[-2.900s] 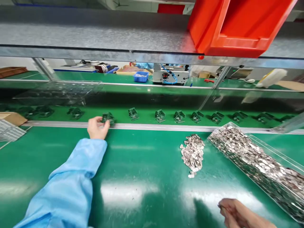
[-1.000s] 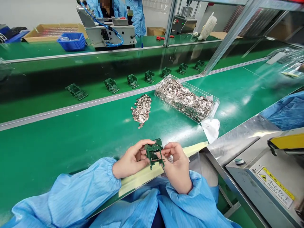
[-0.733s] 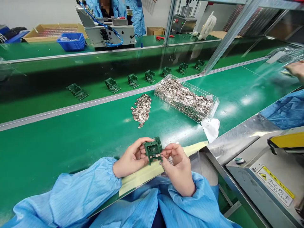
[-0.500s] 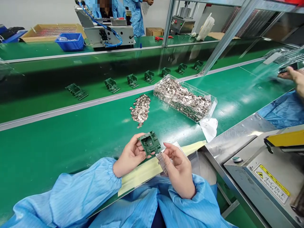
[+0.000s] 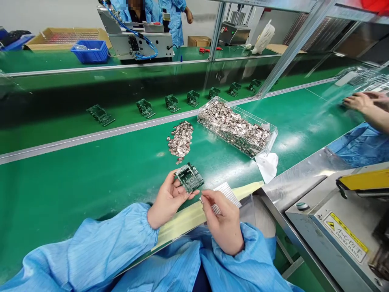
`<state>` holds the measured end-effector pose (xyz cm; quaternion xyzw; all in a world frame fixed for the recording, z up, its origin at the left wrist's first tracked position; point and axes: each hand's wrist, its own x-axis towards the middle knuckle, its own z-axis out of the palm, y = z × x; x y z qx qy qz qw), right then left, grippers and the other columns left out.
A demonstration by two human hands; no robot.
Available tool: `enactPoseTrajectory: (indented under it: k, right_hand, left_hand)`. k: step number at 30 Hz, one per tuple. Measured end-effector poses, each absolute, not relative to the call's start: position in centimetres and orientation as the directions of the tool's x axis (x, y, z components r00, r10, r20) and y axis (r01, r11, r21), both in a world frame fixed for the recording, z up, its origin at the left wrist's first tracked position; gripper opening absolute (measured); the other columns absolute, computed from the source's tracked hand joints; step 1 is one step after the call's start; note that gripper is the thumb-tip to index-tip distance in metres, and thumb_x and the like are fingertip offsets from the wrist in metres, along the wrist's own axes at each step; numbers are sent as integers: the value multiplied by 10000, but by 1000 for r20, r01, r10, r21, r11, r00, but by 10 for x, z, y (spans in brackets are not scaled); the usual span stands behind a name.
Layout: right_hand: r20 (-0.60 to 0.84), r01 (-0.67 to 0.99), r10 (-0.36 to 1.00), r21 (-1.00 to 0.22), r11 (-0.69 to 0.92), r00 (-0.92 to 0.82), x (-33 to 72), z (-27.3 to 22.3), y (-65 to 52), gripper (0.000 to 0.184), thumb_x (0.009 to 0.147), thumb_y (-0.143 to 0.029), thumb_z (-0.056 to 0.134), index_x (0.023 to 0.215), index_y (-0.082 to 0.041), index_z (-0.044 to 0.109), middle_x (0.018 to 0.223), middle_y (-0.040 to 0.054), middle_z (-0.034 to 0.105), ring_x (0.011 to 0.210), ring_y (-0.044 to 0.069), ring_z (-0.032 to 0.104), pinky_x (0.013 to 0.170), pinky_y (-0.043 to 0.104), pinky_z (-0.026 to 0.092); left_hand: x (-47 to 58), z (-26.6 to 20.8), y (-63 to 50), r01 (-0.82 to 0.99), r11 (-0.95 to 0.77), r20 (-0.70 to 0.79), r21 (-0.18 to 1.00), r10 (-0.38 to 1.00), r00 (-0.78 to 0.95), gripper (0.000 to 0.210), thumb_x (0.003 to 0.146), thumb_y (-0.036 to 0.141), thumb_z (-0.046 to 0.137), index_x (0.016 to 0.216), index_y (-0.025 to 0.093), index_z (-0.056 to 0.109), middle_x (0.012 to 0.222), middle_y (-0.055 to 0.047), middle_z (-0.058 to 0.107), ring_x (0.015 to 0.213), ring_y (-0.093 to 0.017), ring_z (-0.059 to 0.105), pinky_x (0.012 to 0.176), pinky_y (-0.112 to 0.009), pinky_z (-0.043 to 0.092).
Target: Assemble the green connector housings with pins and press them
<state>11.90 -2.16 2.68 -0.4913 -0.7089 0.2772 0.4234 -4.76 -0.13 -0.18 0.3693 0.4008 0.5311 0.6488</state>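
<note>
My left hand (image 5: pixel 169 199) is closed on the edge of a green circuit board assembly (image 5: pixel 190 178), which tilts towards me above the bench. Just below and right of the board, my right hand (image 5: pixel 223 219) pinches thumb and forefinger together; a tiny pale bit shows at the tips, too small to name. Under and behind that hand lies a white ribbed sheet (image 5: pixel 229 194), partly covered by it. Beyond my hands, a loose pile of small silvery metal pieces (image 5: pixel 180 140) lies on the green bench. A clear plastic box (image 5: pixel 272 140) full of similar pieces stands to its right.
Several green board assemblies (image 5: pixel 146 108) stand in a row on the belt behind a metal rail (image 5: pixel 127 129). Yellow tape (image 5: pixel 179 229) runs along the bench edge. At right are a white cloth (image 5: pixel 267 166), a grey machine (image 5: pixel 331 219) and a co-worker's hands (image 5: pixel 363 101).
The board in my left hand has turned and tipped. My right hand has moved slightly down and left, its fingers now drawn together, uncovering more of the ribbed sheet. The co-worker's hands have shifted left.
</note>
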Motion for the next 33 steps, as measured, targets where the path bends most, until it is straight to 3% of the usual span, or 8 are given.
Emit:
enactPoseTrajectory:
  k: [3,9,13,19,22,25,30,33]
  right_hand:
    - [287,434,954,-850,298,-92,126,26,-22,120,932,-188,555,992,-230,651,814,5,701,699,162,653,652,273,502]
    - [346,388,938,-861,328,-25,126,26,-17,116,913,-213,584,907,-211,700,872,48,668,746,174,620,657,288,489]
    - [161,258,986,-952,165,-38,119,21,-15,77,903,-253,604,894,-210,668,745,16,661,628,159,593,581,280,473]
    - [345,349,939,-878,328,-15,110,20,-13,50,841,-203,640,855,-220,686,1021,73,601,1008,236,567,862,373,465]
    - [327,369,945,-877,309,-14,107,21,-12,50,843,-192,636,849,-221,676,1148,90,560,1123,253,523,948,402,422]
    - [297,360,955,-892,274,9,104,19,-13,51,860,-206,620,824,-216,654,1161,94,550,1142,258,515,958,413,409]
    - [299,353,954,-896,270,32,99,13,-13,47,847,-228,640,806,-206,638,1153,95,550,1118,260,528,925,397,424]
    - [250,261,968,-936,236,19,97,10,-13,42,866,-223,621,826,-210,616,1059,73,583,1021,229,569,859,359,458]
  left_hand:
    - [-50,-6,-2,-359,116,-75,926,989,125,608,756,375,771,1214,250,391,1115,-86,647,873,-224,736,760,-325,618]
    - [-49,-9,-7,-322,-30,76,946,988,133,494,816,284,717,1225,271,440,1077,-53,666,852,-157,717,766,-271,604]
    - [-49,-8,-9,-259,-77,113,963,986,126,476,824,258,704,1235,253,464,1077,-64,657,888,-153,697,796,-261,587]
    - [-51,-5,-11,-224,-96,130,970,982,140,441,832,278,692,1225,257,492,1135,-77,641,864,-156,685,762,-256,582]
    - [-51,-5,-14,-221,-94,134,971,976,173,428,846,227,672,1232,283,496,1150,-58,634,774,-112,668,701,-209,569]
    - [-51,-5,-16,-209,-100,140,973,973,186,413,858,198,653,1232,282,500,1142,-54,629,689,-76,636,658,-180,554]
    - [-50,-3,-14,-148,-165,184,975,975,124,294,884,214,618,1167,245,545,980,-32,636,790,-102,624,691,-169,535]
    - [-49,-2,-14,-93,-170,178,981,980,90,259,891,222,604,1143,236,545,885,-10,610,702,-85,573,625,-157,511]
